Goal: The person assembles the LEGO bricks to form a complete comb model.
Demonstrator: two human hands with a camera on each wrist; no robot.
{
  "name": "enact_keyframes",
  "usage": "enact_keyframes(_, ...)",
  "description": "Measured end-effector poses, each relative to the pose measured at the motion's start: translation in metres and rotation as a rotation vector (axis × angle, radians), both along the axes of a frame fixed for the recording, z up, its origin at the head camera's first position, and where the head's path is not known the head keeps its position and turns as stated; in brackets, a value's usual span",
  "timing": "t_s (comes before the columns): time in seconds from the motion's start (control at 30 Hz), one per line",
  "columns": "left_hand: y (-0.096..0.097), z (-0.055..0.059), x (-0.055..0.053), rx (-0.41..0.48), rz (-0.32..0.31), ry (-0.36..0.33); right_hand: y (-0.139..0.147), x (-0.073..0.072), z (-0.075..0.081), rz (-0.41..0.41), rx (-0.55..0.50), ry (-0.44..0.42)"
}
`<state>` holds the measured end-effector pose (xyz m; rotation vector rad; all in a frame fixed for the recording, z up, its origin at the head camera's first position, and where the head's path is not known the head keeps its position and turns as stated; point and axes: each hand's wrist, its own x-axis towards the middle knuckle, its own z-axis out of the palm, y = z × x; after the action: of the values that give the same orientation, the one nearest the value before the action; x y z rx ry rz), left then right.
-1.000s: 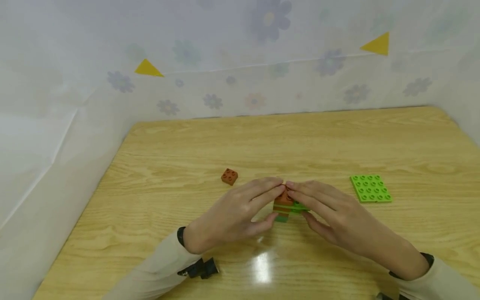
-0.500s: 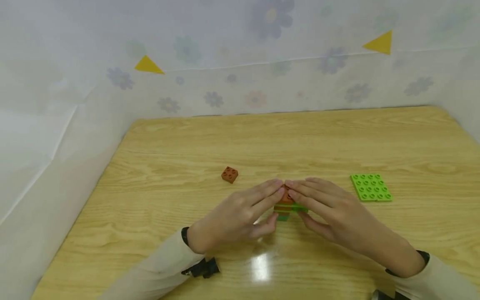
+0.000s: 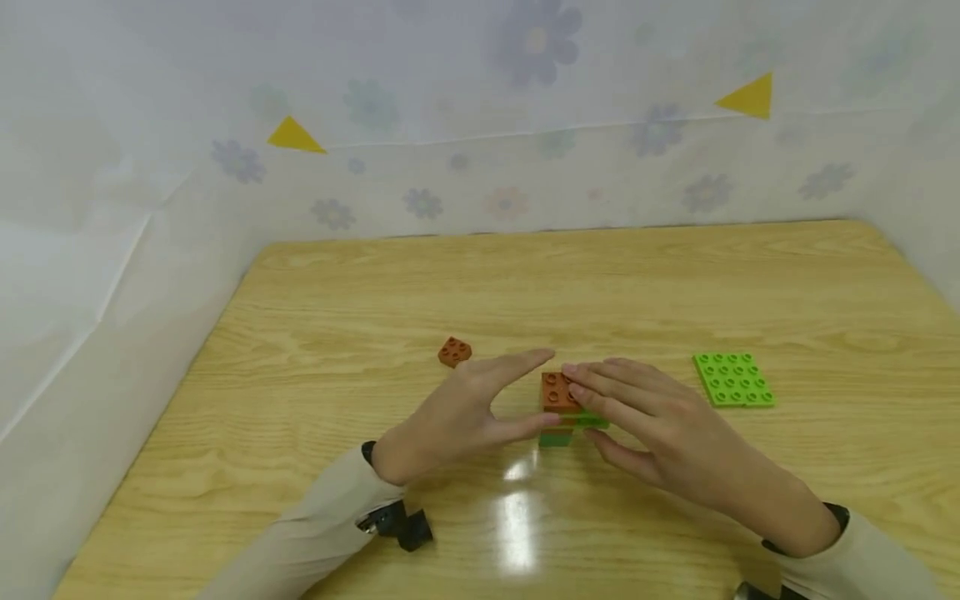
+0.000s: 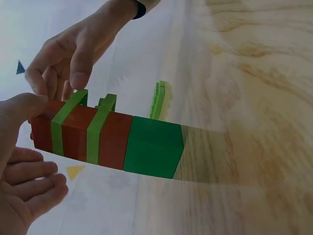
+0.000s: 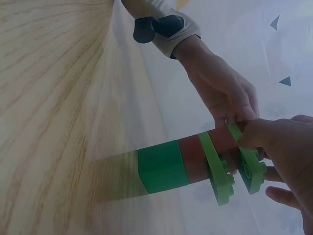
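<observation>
A narrow tower of toy building bricks stands upright on the table between my hands. From the bottom it has a dark green brick, then reddish-brown bricks with light green plates between them that stick out to the right. My left hand is spread at the tower's left, its thumb along the near side and its fingers lifted off. Over the top brown brick, my right hand lays its straight fingertips on the right-hand studs. Its thumb is lower, near the jutting plates.
A loose reddish-brown brick lies beyond the left hand. A flat light green studded plate lies to the right of the right hand. White flower-patterned cloth with yellow triangles hangs behind the wooden table.
My left fingers have come off the tower's top and spread to the left, uncovering studs. The right hand has stayed on the tower.
</observation>
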<state>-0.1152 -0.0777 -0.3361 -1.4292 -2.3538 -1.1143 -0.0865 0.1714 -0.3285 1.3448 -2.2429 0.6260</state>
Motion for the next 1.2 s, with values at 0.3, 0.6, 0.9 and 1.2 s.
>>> enact_keyframes(0.3, 0.01, -0.008, -0.001, -0.282, 0.139, -0.104, 0.0, 0.001, 0.0, -0.014, 0.009, 0.009)
enact_keyframes(0.6, 0.013, -0.01, -0.001, -0.326, 0.102, -0.14, -0.002, 0.001, -0.002, 0.008, -0.017, 0.035)
enact_keyframes(0.9, 0.012, -0.011, -0.003, -0.315, 0.088, -0.176, -0.001, 0.001, -0.004, -0.008, 0.007, 0.004)
enact_keyframes(1.2, 0.011, -0.012, -0.002, -0.335, 0.148, -0.217, 0.017, -0.003, -0.007, -0.064, -0.044, 0.033)
